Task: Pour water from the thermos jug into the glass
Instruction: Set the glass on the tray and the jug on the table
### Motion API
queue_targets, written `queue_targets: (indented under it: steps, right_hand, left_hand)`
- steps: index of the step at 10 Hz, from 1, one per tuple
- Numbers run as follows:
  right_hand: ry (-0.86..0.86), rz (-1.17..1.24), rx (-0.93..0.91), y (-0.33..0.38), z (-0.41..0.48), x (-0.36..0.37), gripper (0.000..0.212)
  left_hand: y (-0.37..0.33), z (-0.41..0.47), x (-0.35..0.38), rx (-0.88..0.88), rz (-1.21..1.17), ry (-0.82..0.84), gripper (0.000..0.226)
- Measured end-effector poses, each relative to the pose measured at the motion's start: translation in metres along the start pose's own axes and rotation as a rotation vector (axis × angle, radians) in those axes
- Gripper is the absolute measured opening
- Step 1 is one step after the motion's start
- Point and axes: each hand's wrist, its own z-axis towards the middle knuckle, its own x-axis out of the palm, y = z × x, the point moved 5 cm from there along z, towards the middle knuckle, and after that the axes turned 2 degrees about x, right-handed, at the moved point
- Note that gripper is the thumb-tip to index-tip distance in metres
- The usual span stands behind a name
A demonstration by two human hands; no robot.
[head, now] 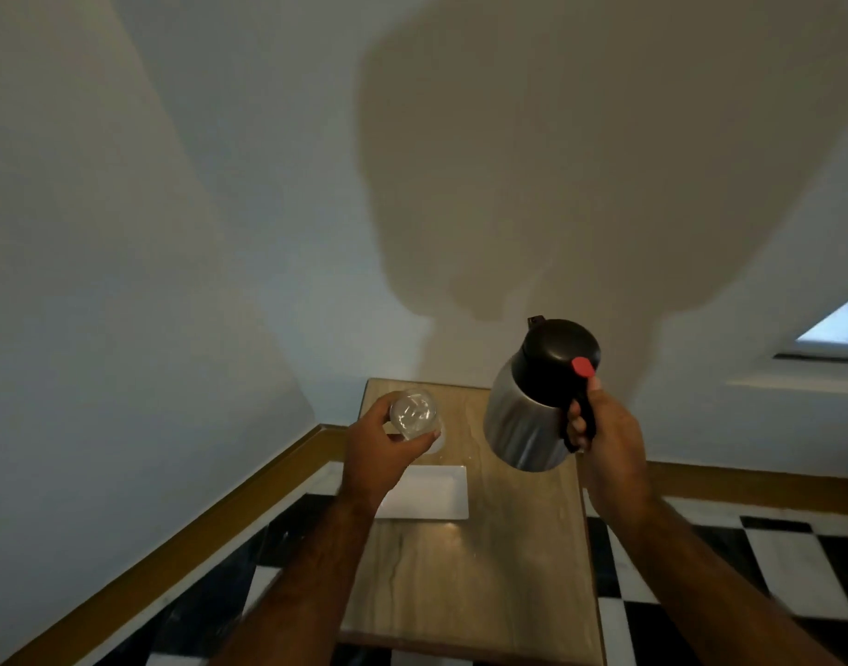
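A steel thermos jug (523,415) with a black lid and a red button hangs in the air above the right side of the small wooden table (465,584). My right hand (604,439) grips its black handle, thumb just below the red button. The jug is nearly upright, its spout pointing away toward the wall. A clear glass (412,412) is held over the table's far left corner by my left hand (378,449), fingers wrapped around its side. Jug and glass are apart, about a hand's width. No water stream is visible.
A white rectangular tray (431,492) lies on the table just beneath my left wrist. Pale walls close in behind and to the left, with a wooden skirting board (220,511). Black and white checkered floor (748,560) surrounds the table. A window (840,329) shows at the right edge.
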Motion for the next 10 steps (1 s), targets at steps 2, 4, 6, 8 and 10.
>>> queue_targets:
  steps: [2,4,6,8,10]
  right_hand:
    - [-0.038,0.032,0.033,-0.085,0.035,-0.019,0.037]
    - [-0.019,0.046,0.063,-0.149,0.049,-0.033,0.036]
    - [-0.009,0.017,0.103,-0.226,0.071,-0.042,0.039]
    - [-0.046,0.003,0.141,-0.273,0.088,-0.051,0.037]
    - [-0.068,-0.04,0.146,-0.293,0.109,-0.055,0.039]
  left_hand:
    - [0.074,0.011,0.043,-0.023,0.13,0.07,0.063]
    - [0.134,0.018,0.072,-0.05,0.218,0.141,0.058]
    - [0.219,0.022,0.11,-0.191,0.267,0.295,0.052]
    - [0.262,0.023,0.125,-0.228,0.357,0.211,0.058]
    - [0.292,0.028,0.141,-0.289,0.37,0.215,0.059]
